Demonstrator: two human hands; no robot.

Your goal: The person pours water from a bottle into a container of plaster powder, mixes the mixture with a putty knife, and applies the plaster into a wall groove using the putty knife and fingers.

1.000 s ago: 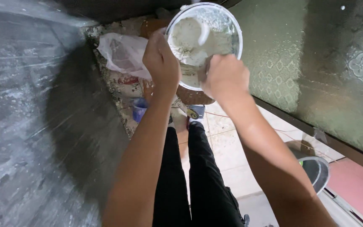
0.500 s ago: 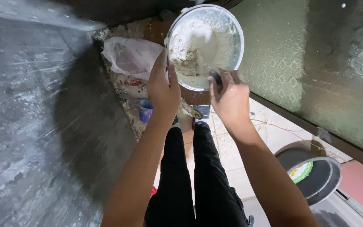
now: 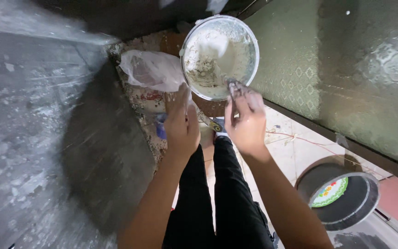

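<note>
A round bucket with whitish putty paste inside is held up in front of me. My left hand grips its near left rim from below. My right hand holds a thin tool whose dark tip dips over the near rim into the paste. Both hands are smeared with white. My legs in black trousers stand below.
A grey plastered wall fills the left. A patterned green glass panel runs along the right. On the tiled floor lie a white plastic bag, a small blue cup and a dark round bucket with a colourful lid.
The bucket has shifted slightly up and to the right. My right hand slid back from the rim and now works the tool inside. The view tilted, showing more of the floor bucket.
</note>
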